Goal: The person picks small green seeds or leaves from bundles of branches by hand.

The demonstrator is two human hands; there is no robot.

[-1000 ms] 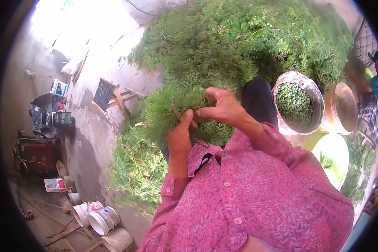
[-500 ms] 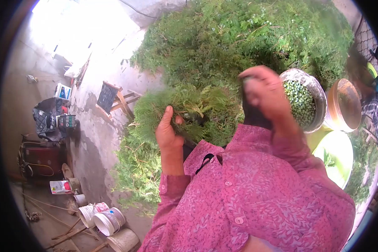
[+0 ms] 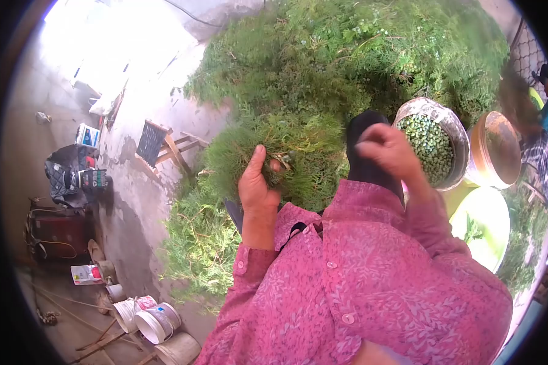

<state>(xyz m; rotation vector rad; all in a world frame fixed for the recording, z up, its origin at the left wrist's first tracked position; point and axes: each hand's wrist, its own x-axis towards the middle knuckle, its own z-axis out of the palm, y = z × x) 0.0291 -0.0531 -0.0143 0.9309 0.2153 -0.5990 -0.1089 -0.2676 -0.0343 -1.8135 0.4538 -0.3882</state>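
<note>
A bunch of feathery green plants (image 3: 286, 155) is held in the left hand (image 3: 259, 185); the thumb is raised along the left of the bunch and the fingers (image 3: 277, 165) are closed into the stems. The bunch is seen just above the person's lap, in front of a large heap of the same greenery (image 3: 347, 55) that fills the upper part of the view.

The right hand (image 3: 386, 149) is raised beside the bunch, not touching it, just left of a metal bowl (image 3: 453, 137). Its fingers (image 3: 368, 143) are drawn together; the hand is slightly blurred, so whether anything is pinched between them cannot be told. The bowl is seen filled with small green pods or peas (image 3: 429, 143).

Just to the right of that bowl a second, copper-toned bowl (image 3: 496, 149) is noted, and below both a yellow-green basin (image 3: 481, 222) with a few green scraps in it. Pink patterned sleeves cover both forearms.

Another person (image 3: 539, 121) is partly visible at the right edge. On the concrete floor to the left, a small wooden stool (image 3: 161, 143) and, lower down, several white buckets (image 3: 155, 322) are recorded.
</note>
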